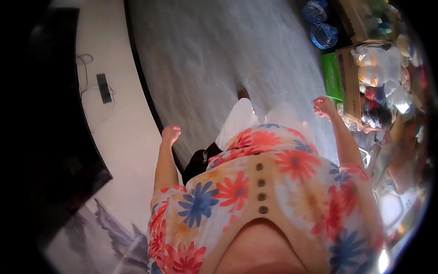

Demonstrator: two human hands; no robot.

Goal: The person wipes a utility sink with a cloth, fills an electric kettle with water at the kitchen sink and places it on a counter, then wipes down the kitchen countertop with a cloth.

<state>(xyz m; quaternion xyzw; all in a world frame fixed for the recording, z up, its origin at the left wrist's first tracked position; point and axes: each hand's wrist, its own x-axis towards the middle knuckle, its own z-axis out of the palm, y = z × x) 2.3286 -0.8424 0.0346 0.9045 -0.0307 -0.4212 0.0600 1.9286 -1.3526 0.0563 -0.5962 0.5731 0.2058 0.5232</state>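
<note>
My left hand (pixel 171 134) hangs out to the left, by the pale wall, its fingers curled closed. Nothing shows in it. On the other side my right hand (pixel 324 108) is held out in a loose fist, also with nothing visible inside. The nearest thing to it is a green box (pixel 332 76) beside a cardboard box (pixel 349 86). A black bag (pixel 197 165) with a zip rests at my left hip, against the flowered shirt (pixel 237 192). One shoe (pixel 243 94) shows in front of me on the grey floor.
Left stands a pale wall (pixel 112 41) with a large dark panel (pixel 50 114) and a black device (pixel 104 88) with cables. Along the right lie large blue-tinted water bottles (pixel 324 36), clear plastic bags (pixel 376 64) and crowded goods. Grey floor (pixel 219 45) runs ahead between them.
</note>
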